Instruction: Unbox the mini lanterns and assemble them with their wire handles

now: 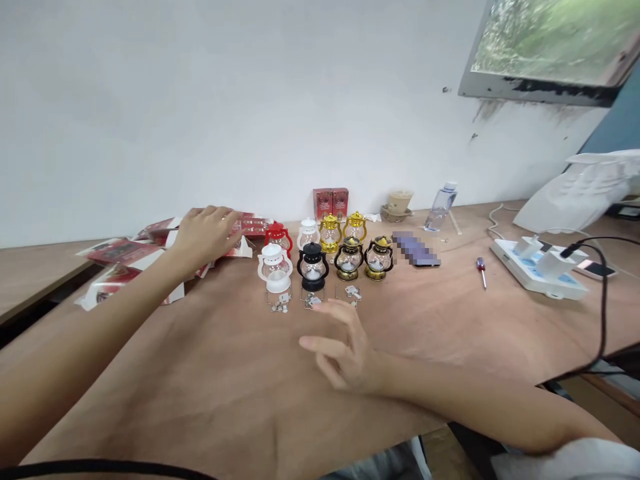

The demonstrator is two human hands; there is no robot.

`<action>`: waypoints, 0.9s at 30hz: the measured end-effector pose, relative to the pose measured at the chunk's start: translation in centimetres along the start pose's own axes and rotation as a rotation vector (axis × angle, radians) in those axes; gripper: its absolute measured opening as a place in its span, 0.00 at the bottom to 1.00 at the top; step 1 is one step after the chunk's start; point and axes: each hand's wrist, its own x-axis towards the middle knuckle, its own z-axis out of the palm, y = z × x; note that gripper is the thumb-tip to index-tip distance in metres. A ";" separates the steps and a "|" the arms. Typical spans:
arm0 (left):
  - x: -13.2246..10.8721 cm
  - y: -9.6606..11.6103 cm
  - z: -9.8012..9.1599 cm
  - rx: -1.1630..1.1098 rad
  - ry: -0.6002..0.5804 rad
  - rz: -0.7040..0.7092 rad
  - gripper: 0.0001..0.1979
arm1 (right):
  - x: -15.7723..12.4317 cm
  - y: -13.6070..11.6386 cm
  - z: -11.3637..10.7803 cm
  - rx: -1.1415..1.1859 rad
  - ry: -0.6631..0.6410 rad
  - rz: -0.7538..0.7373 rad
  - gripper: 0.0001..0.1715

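My left hand reaches out over a pile of flattened red and white boxes, fingers spread; whether it touches them I cannot tell. Lower down, my right hand hovers at the middle of the table with its fingers apart and nothing in them. Just beyond its fingertips lie small metal parts and bent wires in little groups. Behind these stand several miniature lanterns in two rows: a white lantern, a black lantern and bronze-coloured lanterns in front, with a red lantern and gold lanterns behind.
Two upright red boxes stand against the wall. To the right are a cup, a water bottle, a blurred-out phone, a screwdriver and a white power strip with plugs and cables. The table has a brown covering.
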 end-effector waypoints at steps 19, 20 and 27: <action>-12.7 14.4 -2.8 -0.795 -0.327 0.736 0.27 | -3.1 14.7 -3.4 0.312 0.337 1.114 0.49; -12.7 14.3 -2.7 -0.822 -0.347 0.705 0.29 | -3.1 14.7 -3.3 0.353 0.331 1.125 0.47; -13.1 14.2 -2.8 -0.987 -0.432 0.572 0.25 | -1.8 13.1 -4.1 0.133 0.578 1.140 0.30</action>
